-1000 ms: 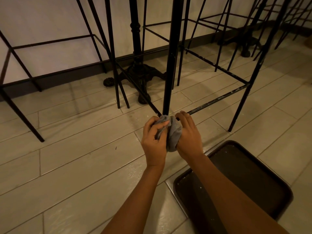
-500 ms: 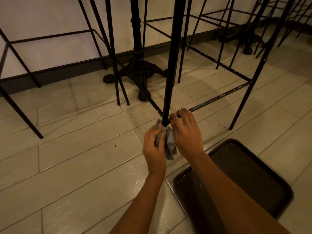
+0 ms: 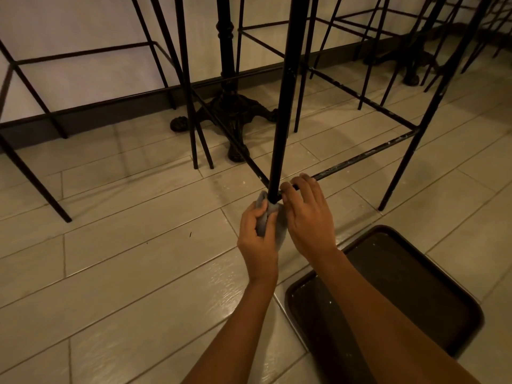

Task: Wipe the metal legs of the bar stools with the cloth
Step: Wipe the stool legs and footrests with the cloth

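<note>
A black metal stool leg [image 3: 282, 112] runs down the middle of the view to the tiled floor. A grey cloth [image 3: 264, 217] is wrapped round the leg's lowest part. My left hand [image 3: 257, 239] grips the cloth from the left. My right hand [image 3: 307, 217] lies against the cloth's right side with fingers spread and loosely bent, the fingertips near the stool's lower crossbar [image 3: 360, 159]. That crossbar is speckled with white marks. The foot of the leg is hidden behind the cloth.
A dark brown tray [image 3: 410, 295] lies on the floor under my right forearm. An ornate black table base [image 3: 232, 112] stands behind the leg. More stool frames [image 3: 41, 87] stand left and right along the wall skirting.
Both hands and the cloth have slid down the leg from just below the crossbar joint to near the floor. The right hand's fingers have spread.
</note>
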Motion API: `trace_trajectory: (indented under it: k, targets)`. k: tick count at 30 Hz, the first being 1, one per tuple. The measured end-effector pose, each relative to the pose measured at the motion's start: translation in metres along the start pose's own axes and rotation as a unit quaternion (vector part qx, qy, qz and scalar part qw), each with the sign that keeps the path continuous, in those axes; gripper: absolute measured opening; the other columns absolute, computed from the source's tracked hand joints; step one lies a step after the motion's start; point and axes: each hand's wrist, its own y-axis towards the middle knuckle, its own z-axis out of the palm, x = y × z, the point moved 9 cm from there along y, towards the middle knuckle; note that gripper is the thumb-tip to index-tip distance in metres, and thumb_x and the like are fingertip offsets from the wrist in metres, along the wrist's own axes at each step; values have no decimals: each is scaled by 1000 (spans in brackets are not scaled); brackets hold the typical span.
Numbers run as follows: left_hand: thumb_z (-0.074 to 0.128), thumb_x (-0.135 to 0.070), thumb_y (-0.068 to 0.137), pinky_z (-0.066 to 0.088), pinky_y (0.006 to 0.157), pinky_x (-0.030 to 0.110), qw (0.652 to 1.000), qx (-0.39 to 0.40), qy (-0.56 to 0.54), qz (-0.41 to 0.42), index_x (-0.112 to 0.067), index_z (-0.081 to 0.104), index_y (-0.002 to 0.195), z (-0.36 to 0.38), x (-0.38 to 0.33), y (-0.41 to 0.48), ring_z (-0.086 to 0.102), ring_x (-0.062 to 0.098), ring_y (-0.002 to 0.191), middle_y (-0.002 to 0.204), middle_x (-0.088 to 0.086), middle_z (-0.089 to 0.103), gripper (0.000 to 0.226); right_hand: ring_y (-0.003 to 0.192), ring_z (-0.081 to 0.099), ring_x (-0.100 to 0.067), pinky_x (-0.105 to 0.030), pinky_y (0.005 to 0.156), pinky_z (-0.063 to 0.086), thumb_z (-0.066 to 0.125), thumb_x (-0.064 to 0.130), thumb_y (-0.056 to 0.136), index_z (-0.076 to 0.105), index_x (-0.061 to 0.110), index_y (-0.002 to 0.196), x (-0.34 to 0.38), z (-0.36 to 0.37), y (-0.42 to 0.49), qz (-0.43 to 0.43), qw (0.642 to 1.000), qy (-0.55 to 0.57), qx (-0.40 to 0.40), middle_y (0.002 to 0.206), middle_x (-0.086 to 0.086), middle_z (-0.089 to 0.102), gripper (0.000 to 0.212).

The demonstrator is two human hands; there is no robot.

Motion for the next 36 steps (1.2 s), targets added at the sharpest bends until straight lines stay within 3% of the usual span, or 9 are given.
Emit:
trace_trajectory:
  k: [5, 8, 12, 18, 22, 27, 31, 36]
  targets:
    - [64, -9, 85, 52, 88, 22, 999, 23, 10, -26, -6, 63, 107, -2, 13, 0, 63, 14, 103, 106, 10, 67, 23, 128, 36, -29, -43, 107, 36, 38, 21, 96, 50, 12, 115, 0, 0, 0, 0, 1000, 1, -6, 121, -15, 56, 25]
    - [64, -7, 85, 51, 88, 19, 1000, 23, 14, -10, -8, 62, 107, -4, 7, 1, 62, 13, 103, 107, 12, 66, 22, 127, 36, -28, -44, 106, 38, 37, 22, 96, 49, 12, 116, 0, -2, 0, 3, 1000, 3, -12, 120, -16, 57, 26]
    - [62, -4, 85, 45, 91, 11, 1000, -5, -29, -1, -16, 57, 113, 0, -14, 8, 57, 2, 109, 113, -4, 61, 31, 125, 39, -30, -45, 104, 40, 36, 27, 94, 51, 9, 116, 2, -3, 0, 0, 1000, 4, -10, 120, -18, 57, 32]
    - [61, -12, 86, 48, 94, 19, 991, -66, -96, -73, -15, 57, 120, 2, -8, 8, 56, -2, 112, 115, -14, 59, 34, 124, 43, -33, -46, 102, 40, 42, 27, 94, 51, 8, 116, 1, 0, 0, -9, 1000, -5, -8, 119, -18, 57, 30]
    - [55, -12, 91, 47, 91, 13, 985, -101, -104, -91, -13, 58, 121, -1, -6, 15, 56, 0, 111, 119, -5, 61, 30, 123, 43, -33, -46, 102, 40, 38, 24, 97, 53, 8, 114, 0, -2, 0, -3, 1000, 10, -26, 117, -18, 58, 28]
    - [53, -12, 92, 46, 94, 17, 985, -112, -87, -98, -9, 60, 121, 1, 0, 33, 58, 5, 112, 120, 1, 63, 29, 123, 44, -33, -46, 102, 40, 37, 21, 97, 51, 9, 113, 1, -2, 0, -7, 1000, 8, -29, 115, -18, 59, 25]
    - [54, -9, 91, 43, 90, 6, 988, -77, -81, -106, -9, 61, 116, 12, 0, 45, 58, -1, 103, 115, 1, 64, 26, 123, 44, -32, -46, 102, 40, 41, 17, 96, 51, 9, 113, 2, -3, 1, -8, 999, 3, -32, 115, -17, 58, 21]
    - [55, -14, 91, 46, 95, 15, 989, -31, -55, -132, -13, 63, 116, 12, 5, 42, 60, 7, 108, 116, 1, 65, 26, 124, 43, -33, -46, 103, 39, 46, 16, 95, 51, 8, 114, 3, -2, 0, -13, 1000, -7, -22, 117, -17, 57, 22]
